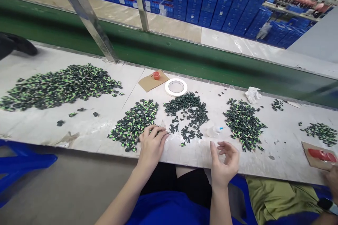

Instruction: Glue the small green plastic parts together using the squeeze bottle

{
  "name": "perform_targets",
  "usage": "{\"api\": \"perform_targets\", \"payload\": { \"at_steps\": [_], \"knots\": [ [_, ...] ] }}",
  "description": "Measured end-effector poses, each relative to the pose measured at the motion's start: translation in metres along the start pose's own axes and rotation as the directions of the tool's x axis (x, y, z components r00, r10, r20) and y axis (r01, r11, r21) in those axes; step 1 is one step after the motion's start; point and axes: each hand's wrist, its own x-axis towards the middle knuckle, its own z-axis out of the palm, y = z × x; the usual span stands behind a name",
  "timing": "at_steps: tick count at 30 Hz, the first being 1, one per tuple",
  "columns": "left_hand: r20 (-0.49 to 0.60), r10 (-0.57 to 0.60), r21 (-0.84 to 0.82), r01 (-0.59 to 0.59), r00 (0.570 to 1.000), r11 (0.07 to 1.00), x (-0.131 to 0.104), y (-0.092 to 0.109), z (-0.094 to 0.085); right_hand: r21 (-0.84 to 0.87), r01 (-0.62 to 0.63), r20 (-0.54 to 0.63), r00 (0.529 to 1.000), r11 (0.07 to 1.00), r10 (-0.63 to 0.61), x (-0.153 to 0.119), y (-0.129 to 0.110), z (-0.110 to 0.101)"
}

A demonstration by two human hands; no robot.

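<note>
My left hand [154, 142] rests at the right edge of a pile of black-and-green parts [132, 124], its fingers bent over a small dark piece near the fingertips. My right hand [224, 160] is raised over the table's front edge, thumb and curled fingers apart, with nothing visible between them. Between the hands lies a pile of small dark parts [187, 107], with a single green-marked piece [182, 144] in front. A clear item with a blue tip [214, 131] lies just beyond my right hand. Another black-and-green pile [244, 124] sits to the right.
A white tape roll [176, 87] and a red cup [156, 75] on cardboard [148, 83] stand at the back. A large pile [60, 86] spreads left. Crumpled tissue [252, 95] lies back right. Another person's hand [332, 179] is at the far right, near cardboard with red containers [322, 155].
</note>
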Motion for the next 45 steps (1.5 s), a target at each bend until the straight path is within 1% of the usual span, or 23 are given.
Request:
{"api": "perform_targets", "payload": {
  "at_steps": [1,2,3,4,6,8,9,11,13,16,19,22,25,27,29,31,32,33,35,38,40,42,45],
  "knots": [
    [0.003,-0.006,-0.010,0.006,1.000,1.000,0.000,0.000,0.001,0.001,0.007,0.072,0.997,1.000,-0.007,-0.004,-0.004,0.001],
    [0.007,-0.015,-0.024,0.015,1.000,1.000,0.001,0.001,0.002,0.011,-0.004,0.168,0.986,1.000,0.002,-0.008,-0.008,0.002],
    [0.016,-0.023,-0.043,0.024,1.000,0.999,0.001,0.002,0.002,0.030,-0.034,0.273,0.962,0.999,0.024,-0.011,-0.011,0.005],
    [0.028,-0.026,-0.071,0.027,0.999,0.997,0.001,0.003,0.002,0.052,-0.084,0.369,0.927,0.995,0.059,-0.014,-0.015,0.008],
    [0.063,-0.005,-0.163,0.016,0.998,0.986,0.001,0.009,0.000,0.085,-0.218,0.508,0.849,0.972,0.146,-0.018,-0.021,0.016],
    [0.100,0.043,-0.282,-0.013,0.994,0.959,0.000,0.016,-0.002,0.107,-0.342,0.588,0.779,0.934,0.217,-0.021,-0.023,0.025],
    [0.113,0.069,-0.336,-0.027,0.991,0.941,-0.001,0.019,-0.003,0.120,-0.385,0.612,0.754,0.915,0.238,-0.021,-0.023,0.028],
    [0.133,0.110,-0.403,-0.047,0.985,0.914,-0.002,0.024,-0.004,0.141,-0.434,0.638,0.727,0.890,0.253,-0.021,-0.020,0.031],
    [0.149,0.123,-0.412,-0.052,0.981,0.910,-0.004,0.026,-0.002,0.134,-0.440,0.636,0.725,0.888,0.264,-0.020,-0.016,0.030],
    [0.161,0.110,-0.359,-0.045,0.981,0.932,-0.008,0.026,0.003,0.067,-0.413,0.599,0.745,0.908,0.295,-0.017,-0.010,0.024],
    [0.129,0.113,-0.330,-0.065,0.985,0.942,-0.012,0.025,0.010,0.000,-0.379,0.578,0.755,0.925,0.309,-0.016,-0.008,0.020],
    [0.082,0.110,-0.373,-0.072,0.991,0.925,-0.014,0.028,0.013,-0.020,-0.363,0.581,0.754,0.931,0.306,-0.017,-0.010,0.020],
    [0.093,0.095,-0.459,-0.042,0.991,0.888,-0.013,0.030,0.014,0.008,-0.397,0.593,0.741,0.918,0.315,-0.019,-0.013,0.022],
    [0.124,0.063,-0.524,0.011,0.990,0.852,-0.013,0.031,0.012,0.035,-0.437,0.601,0.728,0.899,0.330,-0.019,-0.015,0.022],
    [0.155,0.001,-0.582,0.090,0.988,0.808,-0.013,0.032,0.011,0.053,-0.479,0.611,0.710,0.876,0.351,-0.018,-0.016,0.022],
    [0.196,-0.066,-0.630,0.178,0.978,0.756,-0.013,0.035,0.009,0.069,-0.511,0.617,0.697,0.857,0.365,-0.018,-0.017,0.021],
    [0.222,-0.096,-0.651,0.221,0.970,0.727,-0.013,0.036,0.007,0.082,-0.519,0.615,0.698,0.851,0.366,-0.017,-0.018,0.021],
    [0.251,-0.121,-0.669,0.262,0.960,0.695,-0.013,0.038,0.005,0.100,-0.518,0.607,0.708,0.849,0.361,-0.017,-0.018,0.020],
    [0.319,-0.158,-0.699,0.345,0.934,0.627,-0.011,0.042,0.000,0.145,-0.486,0.578,0.748,0.862,0.325,-0.017,-0.019,0.019],
    [0.411,-0.199,-0.714,0.450,0.890,0.536,-0.005,0.048,-0.009,0.196,-0.398,0.538,0.808,0.896,0.241,-0.016,-0.021,0.016],
    [0.458,-0.208,-0.708,0.496,0.864,0.503,-0.001,0.051,-0.014,0.217,-0.335,0.522,0.833,0.917,0.181,-0.015,-0.021,0.014],
    [0.496,-0.194,-0.707,0.523,0.846,0.476,0.002,0.053,-0.019,0.235,-0.290,0.523,0.842,0.928,0.131,-0.012,-0.021,0.011],
    [0.531,-0.152,-0.709,0.535,0.834,0.459,0.006,0.054,-0.023,0.264,-0.268,0.563,0.823,0.927,0.077,-0.006,-0.020,0.006]
  ]
}}
